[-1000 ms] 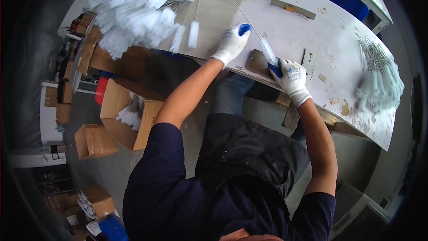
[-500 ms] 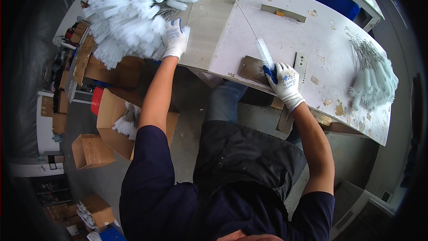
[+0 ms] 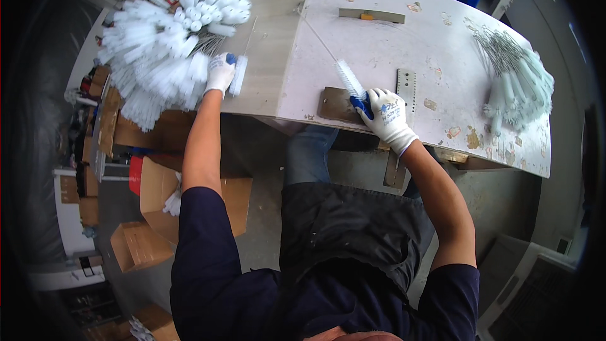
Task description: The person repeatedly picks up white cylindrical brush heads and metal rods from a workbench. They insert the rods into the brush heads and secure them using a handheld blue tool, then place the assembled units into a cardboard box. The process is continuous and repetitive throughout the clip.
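Note:
My right hand (image 3: 385,115), in a white glove with blue fingertips, is closed round the lower end of a white-bristled tube brush (image 3: 349,78). Its thin wire handle slants up and left across the table. Beneath that brush lies a brown metal plate (image 3: 338,103) near the table's front edge. On the left, my gloved left hand (image 3: 220,73) is closed, its fingertips at another white tube brush (image 3: 238,76); the exact grip is partly hidden. Just left of this hand spreads a large pile of similar brushes (image 3: 151,50).
A perforated metal strip (image 3: 406,91) lies beside my right hand. Farther back is a metal bar (image 3: 372,16) with an orange piece. At the table's right end sits a bundle of brushes (image 3: 514,91). Cardboard boxes (image 3: 140,246) stand on the floor at lower left.
The whole view has shifted and turned slightly, so the table sits farther left. Both hands stay near the same brushes; the left hand and its brush appear a little lower.

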`<state>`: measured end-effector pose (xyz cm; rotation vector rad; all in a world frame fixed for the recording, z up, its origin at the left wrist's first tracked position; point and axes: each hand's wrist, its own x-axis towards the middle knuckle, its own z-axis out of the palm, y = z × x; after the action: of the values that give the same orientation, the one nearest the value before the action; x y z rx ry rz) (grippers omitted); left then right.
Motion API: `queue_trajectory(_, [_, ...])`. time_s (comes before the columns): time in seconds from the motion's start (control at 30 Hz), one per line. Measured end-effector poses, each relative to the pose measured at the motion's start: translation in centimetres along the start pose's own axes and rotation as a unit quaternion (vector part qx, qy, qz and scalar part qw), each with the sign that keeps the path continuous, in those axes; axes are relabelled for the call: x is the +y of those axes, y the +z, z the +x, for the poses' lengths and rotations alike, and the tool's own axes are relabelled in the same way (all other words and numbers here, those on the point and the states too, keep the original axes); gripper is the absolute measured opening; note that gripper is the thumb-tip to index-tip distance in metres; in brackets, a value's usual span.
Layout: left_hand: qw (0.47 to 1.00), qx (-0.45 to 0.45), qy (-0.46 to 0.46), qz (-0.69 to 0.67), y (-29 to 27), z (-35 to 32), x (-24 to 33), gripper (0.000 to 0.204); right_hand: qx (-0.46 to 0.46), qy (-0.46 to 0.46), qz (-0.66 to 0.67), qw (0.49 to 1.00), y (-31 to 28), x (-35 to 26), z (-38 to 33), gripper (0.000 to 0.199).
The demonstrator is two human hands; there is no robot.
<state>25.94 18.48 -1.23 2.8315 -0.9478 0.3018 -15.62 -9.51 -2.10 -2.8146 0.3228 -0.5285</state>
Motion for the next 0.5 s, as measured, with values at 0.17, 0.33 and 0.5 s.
queue_trajectory(0.17, [0.986, 0.152, 0.025, 0.06, -2.3, -0.2, 1.3, 0.026, 0.006, 0.003, 0.028, 1.0, -0.2, -0.3, 0.2, 0.033])
queue_trajectory(0.33, [0.96, 0.206, 0.146, 0.123, -4.7, -0.6, 11.7, 0.028, 0.015, 0.026, 0.065, 0.997, -0.3, 0.4, -0.4, 0.031])
queue_trajectory(0.5, [0.863, -0.048, -0.085, -0.495, -2.2, -3.1, 22.3, 0.021, 0.045, 0.057, 0.078, 0.994, -0.1, 0.0, -0.2, 0.029])
